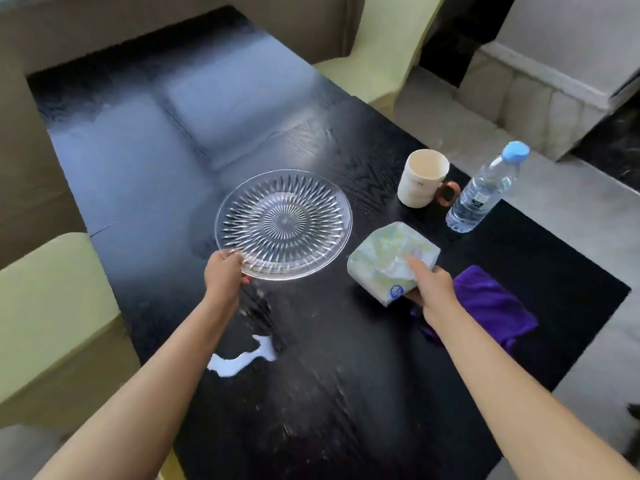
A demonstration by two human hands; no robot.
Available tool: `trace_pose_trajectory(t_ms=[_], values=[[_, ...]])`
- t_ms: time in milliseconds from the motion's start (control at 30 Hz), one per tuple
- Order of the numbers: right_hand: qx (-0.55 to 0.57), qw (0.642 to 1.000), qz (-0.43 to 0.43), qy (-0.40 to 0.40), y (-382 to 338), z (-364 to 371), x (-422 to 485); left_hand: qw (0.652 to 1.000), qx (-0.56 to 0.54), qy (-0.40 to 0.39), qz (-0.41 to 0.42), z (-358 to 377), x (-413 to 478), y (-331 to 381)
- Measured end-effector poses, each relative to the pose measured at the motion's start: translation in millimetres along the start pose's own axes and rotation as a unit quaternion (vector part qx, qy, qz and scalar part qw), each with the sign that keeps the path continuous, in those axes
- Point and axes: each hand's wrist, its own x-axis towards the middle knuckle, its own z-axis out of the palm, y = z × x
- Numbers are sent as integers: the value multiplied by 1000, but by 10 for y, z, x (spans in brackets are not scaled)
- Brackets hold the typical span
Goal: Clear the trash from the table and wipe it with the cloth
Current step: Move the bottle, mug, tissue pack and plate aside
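At far left, a pale green upholstered chair [52,306] stands against the edge of the black wood-grain table [145,140], whose glossy top is smeared with pale streaks and crumbs near the person. A small white spill [239,358] lies on the surface just below the left forearm. The left hand [225,271] is closed on the near rim of a clear glass plate [284,223], round, with a cut sunburst pattern; whether the plate is raised or resting on the table cannot be told. To its right, the right hand [426,282] grips a soft plastic tissue pack [391,261], pale with a green print, a tissue protruding from its slot. Just beside that hand lies the purple cloth [491,306], crumpled and soft, on the table's right part. Beyond stand a cream mug [422,178] with a brown handle and, near the edge, a clear water bottle [485,192] with a blue cap. Judgement: the clearing step is in hand, with items being shifted to free the soiled area. The next move calls for setting both items aside, then taking up the cloth for the spill.
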Motion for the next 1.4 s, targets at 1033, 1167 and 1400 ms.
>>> trace_pose_trajectory(t_ms=[1033, 1167, 1400], values=[[-284, 947, -100, 115, -848, -2267, 605, 988, 45, -136, 55, 1747, -1907, -245], [-237, 965, -46, -104, -778, -2246, 358, 984, 46, -159, 71, 2029, -2013, -191], [-167, 982, -90, -9, -710, -2503, 511, 962, 2, -270, -31, 2313, -1977, -77]])
